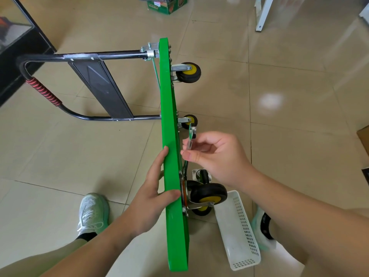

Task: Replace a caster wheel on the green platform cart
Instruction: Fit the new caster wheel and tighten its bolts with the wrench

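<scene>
The green platform cart point(169, 108) stands on its side on the tiled floor, with its underside facing right. My left hand point(153, 188) grips the deck's upper edge, thumb over the rim. My right hand point(211, 154) pinches a metal wrench point(191, 136) beside the underside. A black caster with a yellow hub point(208, 194) is mounted near my hands. Two more casters point(188, 72) point(188, 121) sit further along the deck. A loose caster point(201, 175) lies on the floor behind the mounted one, partly hidden.
The cart's black folding handle point(79, 56) with a red grip lies flat to the left. A white perforated plastic basket point(238, 230) lies on the floor at the right. My shoes point(92, 211) flank the cart. A green box point(169, 5) and a white leg point(261, 15) stand far off.
</scene>
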`<action>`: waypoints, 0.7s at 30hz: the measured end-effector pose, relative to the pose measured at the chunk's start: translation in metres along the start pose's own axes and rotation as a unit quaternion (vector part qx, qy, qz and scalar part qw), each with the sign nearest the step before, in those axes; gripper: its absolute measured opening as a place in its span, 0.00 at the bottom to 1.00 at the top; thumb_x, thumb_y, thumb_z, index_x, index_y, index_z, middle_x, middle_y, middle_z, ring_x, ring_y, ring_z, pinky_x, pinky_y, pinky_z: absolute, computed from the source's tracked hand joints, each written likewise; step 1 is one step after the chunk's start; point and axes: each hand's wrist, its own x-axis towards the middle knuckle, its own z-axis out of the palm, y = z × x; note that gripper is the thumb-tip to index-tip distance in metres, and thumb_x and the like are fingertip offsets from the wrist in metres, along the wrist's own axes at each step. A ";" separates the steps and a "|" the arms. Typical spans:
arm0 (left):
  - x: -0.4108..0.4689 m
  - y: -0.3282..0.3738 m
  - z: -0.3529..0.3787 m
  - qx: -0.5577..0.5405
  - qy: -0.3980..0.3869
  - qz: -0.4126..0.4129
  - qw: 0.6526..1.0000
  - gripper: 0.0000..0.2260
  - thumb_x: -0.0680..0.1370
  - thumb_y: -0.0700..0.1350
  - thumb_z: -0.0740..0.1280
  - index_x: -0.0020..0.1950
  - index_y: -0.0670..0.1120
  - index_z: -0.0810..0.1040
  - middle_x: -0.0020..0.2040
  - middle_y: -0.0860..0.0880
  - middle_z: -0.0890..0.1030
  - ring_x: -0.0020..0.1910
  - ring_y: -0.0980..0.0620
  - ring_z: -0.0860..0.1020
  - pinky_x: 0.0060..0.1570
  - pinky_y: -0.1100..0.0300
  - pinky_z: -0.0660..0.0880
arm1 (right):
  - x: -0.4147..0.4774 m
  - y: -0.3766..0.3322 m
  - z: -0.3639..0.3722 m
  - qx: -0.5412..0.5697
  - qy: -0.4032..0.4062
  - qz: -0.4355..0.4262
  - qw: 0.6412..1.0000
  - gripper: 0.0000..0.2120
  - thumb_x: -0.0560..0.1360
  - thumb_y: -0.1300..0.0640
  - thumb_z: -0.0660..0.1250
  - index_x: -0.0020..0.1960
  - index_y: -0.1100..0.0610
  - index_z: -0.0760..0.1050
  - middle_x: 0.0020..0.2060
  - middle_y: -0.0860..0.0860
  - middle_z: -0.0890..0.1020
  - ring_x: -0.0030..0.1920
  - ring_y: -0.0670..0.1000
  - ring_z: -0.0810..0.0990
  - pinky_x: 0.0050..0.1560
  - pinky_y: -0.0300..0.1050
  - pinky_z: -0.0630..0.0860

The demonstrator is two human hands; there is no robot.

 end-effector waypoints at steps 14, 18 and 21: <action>0.000 0.004 0.002 -0.002 -0.003 -0.007 1.000 0.40 0.69 0.56 0.71 0.73 0.81 0.57 0.81 0.59 0.63 0.77 0.48 0.67 0.65 0.45 0.79 | -0.006 -0.001 0.005 -0.016 -0.005 -0.071 0.997 0.11 0.70 0.71 0.77 0.51 0.64 0.84 0.48 0.59 0.87 0.49 0.55 0.87 0.53 0.47 0.83; 0.000 0.006 0.002 0.002 -0.002 -0.010 1.000 0.39 0.69 0.56 0.71 0.73 0.82 0.56 0.81 0.59 0.62 0.77 0.48 0.66 0.65 0.43 0.79 | -0.005 -0.003 0.006 -0.012 -0.003 -0.083 0.996 0.12 0.70 0.70 0.77 0.51 0.60 0.84 0.48 0.56 0.87 0.49 0.53 0.87 0.53 0.45 0.83; -0.001 0.008 0.002 -0.005 -0.005 -0.012 1.000 0.39 0.69 0.56 0.71 0.72 0.82 0.56 0.81 0.58 0.62 0.77 0.48 0.67 0.64 0.43 0.80 | -0.006 -0.002 0.007 -0.001 -0.013 -0.067 0.998 0.12 0.70 0.71 0.76 0.50 0.60 0.84 0.48 0.58 0.87 0.50 0.55 0.87 0.54 0.49 0.83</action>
